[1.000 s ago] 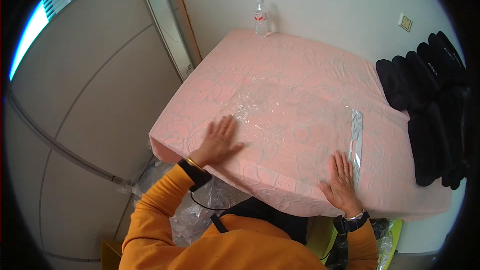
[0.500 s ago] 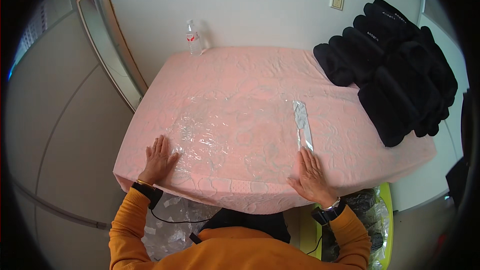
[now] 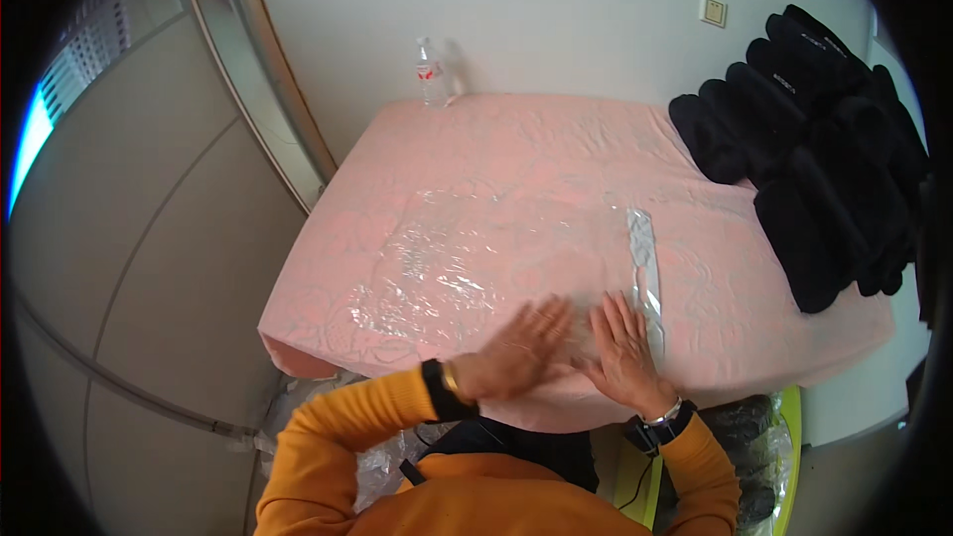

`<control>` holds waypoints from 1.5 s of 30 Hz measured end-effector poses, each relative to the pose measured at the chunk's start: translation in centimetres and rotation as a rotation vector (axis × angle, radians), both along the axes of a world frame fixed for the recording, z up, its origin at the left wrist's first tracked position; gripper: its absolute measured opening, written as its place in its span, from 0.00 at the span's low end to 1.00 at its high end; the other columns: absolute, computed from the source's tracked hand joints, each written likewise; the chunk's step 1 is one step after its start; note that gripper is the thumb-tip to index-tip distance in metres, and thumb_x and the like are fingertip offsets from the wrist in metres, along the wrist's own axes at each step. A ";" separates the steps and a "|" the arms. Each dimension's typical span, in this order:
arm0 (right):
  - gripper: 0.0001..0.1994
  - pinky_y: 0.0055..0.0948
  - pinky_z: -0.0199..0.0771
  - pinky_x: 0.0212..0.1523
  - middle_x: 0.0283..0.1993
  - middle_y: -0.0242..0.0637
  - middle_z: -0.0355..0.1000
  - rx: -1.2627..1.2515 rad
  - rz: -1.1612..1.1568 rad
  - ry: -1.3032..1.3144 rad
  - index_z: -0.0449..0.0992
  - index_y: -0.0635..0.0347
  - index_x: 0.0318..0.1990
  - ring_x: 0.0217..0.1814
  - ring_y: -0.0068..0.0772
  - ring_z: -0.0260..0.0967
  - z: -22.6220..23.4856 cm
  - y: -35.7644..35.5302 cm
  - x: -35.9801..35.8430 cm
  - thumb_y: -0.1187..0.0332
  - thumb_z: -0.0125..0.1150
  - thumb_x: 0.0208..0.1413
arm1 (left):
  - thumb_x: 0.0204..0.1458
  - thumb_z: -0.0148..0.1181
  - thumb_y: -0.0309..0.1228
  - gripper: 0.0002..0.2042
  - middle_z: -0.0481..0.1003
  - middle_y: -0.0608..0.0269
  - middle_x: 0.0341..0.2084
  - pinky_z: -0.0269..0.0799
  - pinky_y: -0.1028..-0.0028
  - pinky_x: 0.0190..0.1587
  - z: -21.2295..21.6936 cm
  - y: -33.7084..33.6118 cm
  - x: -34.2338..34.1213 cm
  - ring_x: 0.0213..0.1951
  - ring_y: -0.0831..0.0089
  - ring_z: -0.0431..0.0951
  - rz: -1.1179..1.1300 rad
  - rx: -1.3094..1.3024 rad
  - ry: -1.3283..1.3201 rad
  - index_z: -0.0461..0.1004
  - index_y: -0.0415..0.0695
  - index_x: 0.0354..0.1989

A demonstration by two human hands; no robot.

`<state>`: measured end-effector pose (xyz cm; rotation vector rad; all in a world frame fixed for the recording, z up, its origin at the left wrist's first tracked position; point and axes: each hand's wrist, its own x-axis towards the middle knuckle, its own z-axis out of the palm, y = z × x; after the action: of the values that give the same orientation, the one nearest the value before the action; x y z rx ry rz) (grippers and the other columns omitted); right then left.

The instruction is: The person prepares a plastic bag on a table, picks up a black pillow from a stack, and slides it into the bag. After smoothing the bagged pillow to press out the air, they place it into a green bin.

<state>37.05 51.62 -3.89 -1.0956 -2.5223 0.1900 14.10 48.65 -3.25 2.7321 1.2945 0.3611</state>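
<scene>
A clear plastic bag (image 3: pixel 437 268) lies flat and slightly crinkled on the table's pink patterned cloth (image 3: pixel 536 144). Along its right side runs a whitish, shiny strip (image 3: pixel 642 238). My left hand (image 3: pixel 518 349), a little blurred, is stretched flat over the bag's near right part, fingers pointing up and to the right. Just to its right, my right hand (image 3: pixel 625 357) rests with fingers extended on the bag's near right corner, beside the strip's lower end. Neither hand holds anything.
A clear water bottle (image 3: pixel 430 77) stands at the back left by the wall. Black padded items (image 3: pixel 809 154) are piled at the back right. A framed mirror (image 3: pixel 263 74) leans at the left. Below the table's right edge sits a yellow-green container (image 3: pixel 789 467) with dark plastic-wrapped items.
My left hand has swept from the bag's left edge across to the right, next to my right hand. The right hand stays near the strip. The whole view has shifted slightly.
</scene>
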 end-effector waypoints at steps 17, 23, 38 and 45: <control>0.38 0.59 0.35 0.70 0.72 0.54 0.42 -0.006 -0.018 -0.086 0.51 0.62 0.68 0.75 0.59 0.35 -0.7 -0.7 0.8 0.48 0.53 0.57 | 0.57 0.47 0.55 0.40 0.42 0.44 0.69 0.39 0.45 0.67 1.3 1.8 -22.0 0.71 0.49 0.42 0.740 -0.280 0.194 0.44 0.37 0.69; 0.36 0.53 0.42 0.69 0.71 0.58 0.45 -0.119 -0.002 -0.088 0.53 0.67 0.66 0.74 0.60 0.39 6.2 1.3 4.4 0.52 0.54 0.57 | 0.56 0.50 0.57 0.40 0.50 0.41 0.67 0.47 0.50 0.67 8.4 1.4 -24.3 0.68 0.48 0.49 0.722 -0.256 0.376 0.52 0.35 0.66; 0.36 0.50 0.44 0.70 0.68 0.64 0.49 -0.016 -0.005 -0.192 0.52 0.77 0.63 0.72 0.62 0.43 3.9 16.6 -1.8 0.52 0.50 0.60 | 0.58 0.46 0.56 0.41 0.52 0.35 0.65 0.48 0.59 0.68 5.0 17.2 -0.2 0.67 0.45 0.52 0.101 -0.160 0.063 0.52 0.28 0.64; 0.39 0.55 0.33 0.71 0.73 0.58 0.38 -0.170 -0.072 -0.255 0.46 0.72 0.68 0.76 0.58 0.31 0.2 18.1 0.3 0.49 0.48 0.60 | 0.58 0.43 0.58 0.42 0.43 0.40 0.69 0.40 0.53 0.69 -0.8 18.6 0.7 0.70 0.49 0.43 0.085 -0.256 0.000 0.43 0.33 0.68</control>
<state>37.34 69.71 -3.67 -1.3524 -2.7247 0.2643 14.79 67.29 -4.02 2.4720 1.3556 0.1865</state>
